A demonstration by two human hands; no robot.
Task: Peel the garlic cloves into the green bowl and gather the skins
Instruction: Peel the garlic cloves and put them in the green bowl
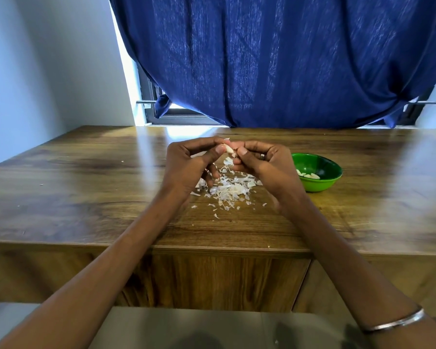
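Note:
A pale garlic clove (229,149) is held above the wooden table (86,192), pinched from both sides. My left hand (189,170) grips its left end with thumb and curled fingers. My right hand (264,165) pinches its right end, a ring on one finger. Below the hands lies a loose pile of white garlic skins (229,188), with stray flakes scattered toward the table's front. The green bowl (320,183) stands just right of my right hand and holds several peeled cloves (308,175).
A blue curtain (275,59) hangs behind the table's far edge, over a window. The table's front edge (212,248) runs across the lower middle, with a cabinet face beneath. A metal bangle (393,321) circles my right wrist.

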